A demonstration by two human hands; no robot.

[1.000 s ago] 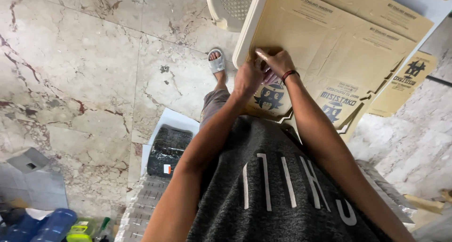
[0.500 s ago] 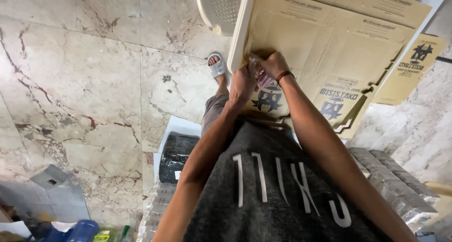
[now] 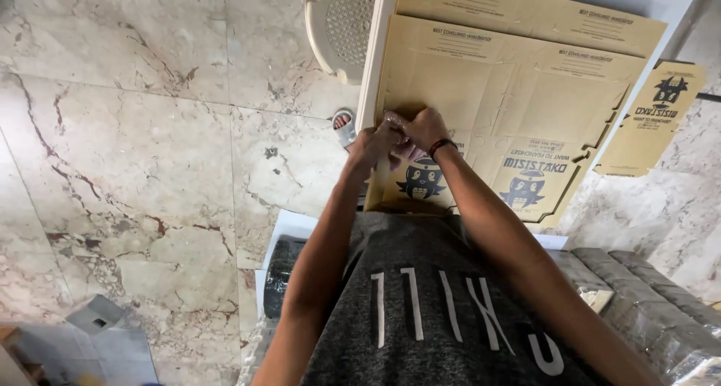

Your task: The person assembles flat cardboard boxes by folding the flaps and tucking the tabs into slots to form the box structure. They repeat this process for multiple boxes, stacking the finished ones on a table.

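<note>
Left hand (image 3: pixel 373 144) and right hand (image 3: pixel 424 128), fingers curled and pressed together, pinching a small clear crinkled piece (image 3: pixel 392 120), seemingly plastic film, exact grip not discernible; right wrist banded in dark red. Directly beneath both hands, touching or nearly so: top sheet of a stack of flat brown cardboard box blanks (image 3: pixel 496 93), long axis running up and away from the body, printed cartoon figures at the near end, hands over its near-left corner, left hand nearer the edge. Outward: white table (image 3: pixel 372 70) edge, pale perforated plastic chair (image 3: pixel 338 25), marble floor (image 3: pixel 135 131), sandalled foot (image 3: pixel 344 125).
</note>
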